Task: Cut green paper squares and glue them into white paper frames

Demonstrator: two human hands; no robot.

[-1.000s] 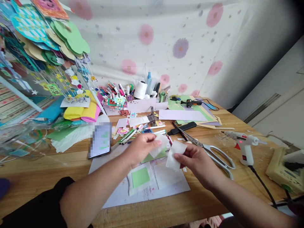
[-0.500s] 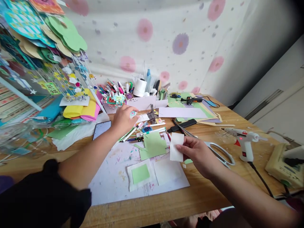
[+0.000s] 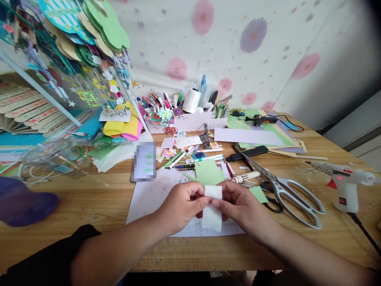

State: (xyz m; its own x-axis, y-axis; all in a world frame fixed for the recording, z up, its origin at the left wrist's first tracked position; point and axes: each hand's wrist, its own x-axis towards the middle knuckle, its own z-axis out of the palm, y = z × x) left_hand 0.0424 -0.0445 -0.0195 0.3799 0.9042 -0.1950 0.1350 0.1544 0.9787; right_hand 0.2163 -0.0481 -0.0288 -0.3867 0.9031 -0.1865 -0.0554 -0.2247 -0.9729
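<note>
Between my two hands is a strip of white paper (image 3: pixel 212 218), held upright over the large white sheet (image 3: pixel 149 196). My left hand (image 3: pixel 186 204) pinches its left edge between thumb and bent fingers. From the other side, my right hand (image 3: pixel 239 200) grips the right edge the same way, the two thumbs almost meeting across it. Just beyond the hands lies a piece of green paper (image 3: pixel 210 171). To the right of my right hand are a small green square (image 3: pixel 258 194) and large silver-handled scissors (image 3: pixel 285 194). My hands hide the middle of the sheet.
A white glue gun (image 3: pixel 347 186) with a red light stands at the right. A phone (image 3: pixel 144 161) lies left of several pens (image 3: pixel 178 157). Behind them is a pen box (image 3: pixel 193 121). A paper mobile (image 3: pixel 104 28) hangs at left above a clear plastic container (image 3: pixel 56 159).
My left hand has come back from the small paper pieces near the pens to the white paper. My right hand has brought that paper nearer, and the view has shifted left.
</note>
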